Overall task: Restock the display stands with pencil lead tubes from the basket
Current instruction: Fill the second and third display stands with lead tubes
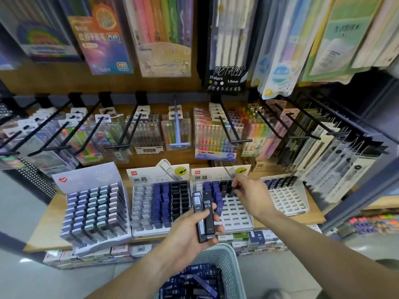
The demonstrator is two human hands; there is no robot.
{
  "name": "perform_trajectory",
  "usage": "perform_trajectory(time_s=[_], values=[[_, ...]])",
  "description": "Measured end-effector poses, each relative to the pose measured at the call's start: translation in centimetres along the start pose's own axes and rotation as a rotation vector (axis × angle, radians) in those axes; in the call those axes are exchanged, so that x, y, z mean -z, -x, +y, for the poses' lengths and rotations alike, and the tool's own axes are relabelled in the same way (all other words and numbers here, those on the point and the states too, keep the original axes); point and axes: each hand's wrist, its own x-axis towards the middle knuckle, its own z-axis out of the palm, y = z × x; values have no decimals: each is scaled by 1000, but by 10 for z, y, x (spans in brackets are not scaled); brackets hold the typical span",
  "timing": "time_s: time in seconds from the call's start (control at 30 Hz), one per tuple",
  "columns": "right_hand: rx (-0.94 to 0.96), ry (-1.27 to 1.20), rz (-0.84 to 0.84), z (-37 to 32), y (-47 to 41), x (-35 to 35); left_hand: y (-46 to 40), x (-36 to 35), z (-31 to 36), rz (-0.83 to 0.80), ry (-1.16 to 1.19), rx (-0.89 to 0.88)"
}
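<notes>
In my left hand (pixel 190 231) I hold two slim black plastic pencil lead tubes (pixel 205 214), upright, one marked HB 0.5. My right hand (pixel 250 190) pinches another black tube (pixel 234 187) at the far rows of the third white cardboard display stand (pixel 235 214), whose near slots are bare. The stand to its left (pixel 159 203) is packed with blue and black tubes. Nearest me, the pale teal plastic basket (pixel 226 262) brims with loose dark blue tubes (pixel 194 283).
</notes>
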Motion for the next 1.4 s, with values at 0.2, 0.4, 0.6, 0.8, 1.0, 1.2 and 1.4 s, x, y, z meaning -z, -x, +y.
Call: perform_trajectory(time_s=[0.2,0.4,0.6,0.8,1.0,1.2,1.4], values=[[-50,-82,-5,1,-4,-7,1,-1,-1,29,-2,-19],[-28,101,10,1,-7,-11,1,0,-4,-6,-5,-18],[-42,0,118,-20,1,0,3,2,-4,-40,-39,-32],[-277,-841,-322,-65,21,32,3,6,-5,-45,-70,-27],[-285,-911,-313,-62,23,57,2,8,-12,-24,-48,-22],[-273,-542,124,-29,3,60,-4,16,-12,90,-106,10],[-50,-214,38,-15,11,16,-1,7,-5,34,-53,36]])
